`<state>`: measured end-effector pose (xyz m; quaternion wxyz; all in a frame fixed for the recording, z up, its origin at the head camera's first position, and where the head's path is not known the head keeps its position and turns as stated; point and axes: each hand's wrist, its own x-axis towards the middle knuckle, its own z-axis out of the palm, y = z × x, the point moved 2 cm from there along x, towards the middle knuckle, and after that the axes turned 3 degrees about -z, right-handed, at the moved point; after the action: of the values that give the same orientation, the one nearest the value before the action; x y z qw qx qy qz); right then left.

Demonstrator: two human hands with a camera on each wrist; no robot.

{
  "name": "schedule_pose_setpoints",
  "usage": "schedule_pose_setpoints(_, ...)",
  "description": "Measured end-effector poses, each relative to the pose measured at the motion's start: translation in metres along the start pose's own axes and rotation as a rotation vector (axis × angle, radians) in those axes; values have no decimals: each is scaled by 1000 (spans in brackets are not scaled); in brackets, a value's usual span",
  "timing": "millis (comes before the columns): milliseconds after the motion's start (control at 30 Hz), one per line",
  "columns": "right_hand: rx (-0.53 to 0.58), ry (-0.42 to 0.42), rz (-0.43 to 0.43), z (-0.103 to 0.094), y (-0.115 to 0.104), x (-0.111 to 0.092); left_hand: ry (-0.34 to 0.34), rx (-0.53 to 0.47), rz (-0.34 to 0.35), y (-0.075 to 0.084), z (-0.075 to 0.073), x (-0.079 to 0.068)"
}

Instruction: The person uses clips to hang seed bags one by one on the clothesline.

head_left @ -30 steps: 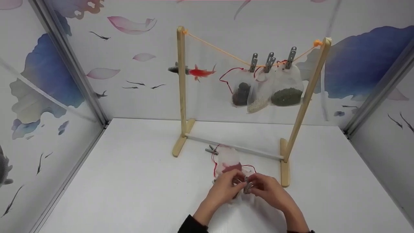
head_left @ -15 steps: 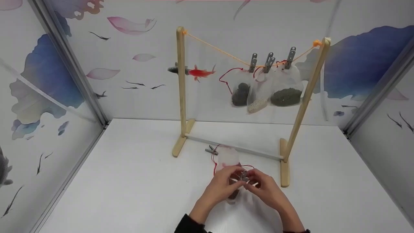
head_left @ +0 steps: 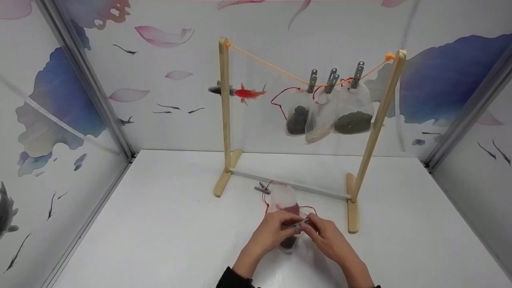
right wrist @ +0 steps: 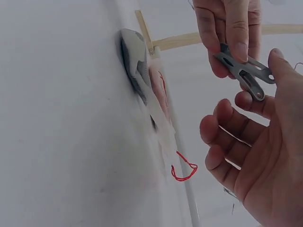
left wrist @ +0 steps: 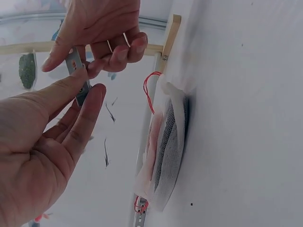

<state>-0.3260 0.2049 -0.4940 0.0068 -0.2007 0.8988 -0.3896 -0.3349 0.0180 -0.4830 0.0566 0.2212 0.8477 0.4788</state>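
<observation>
My left hand pinches one end of a grey metal clothespin between thumb and fingers. From the other side, the thumb and index finger of my right hand grip its handle end; the other right fingers are loosely bent. Below the hands, a white drawstring bag with dark contents lies on the table, partly hidden. Just beyond it lies a bag with reddish contents, its red cord looping out. A second clothespin sits by that bag's far left corner.
Behind stands a wooden frame with a sagging orange line. Several clothespins hold bags with dark, pale and green contents on it. A crossbar runs low between the posts. Printed walls enclose the table.
The clothespin has turned between my fingers from upright to lying nearly level. My right hand has shifted slightly left, and more of the dark bag shows. The head view has tilted up slightly.
</observation>
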Motion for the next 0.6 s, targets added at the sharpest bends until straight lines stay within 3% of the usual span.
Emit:
schedule_pose_setpoints(200, -75, 62, -84, 4, 2, 0, -41, 22, 5, -1, -2, -1)
schedule_pose_setpoints(600, -162, 182, -121, 9, -3, 0, -105, -19, -2, -3, -6, -4)
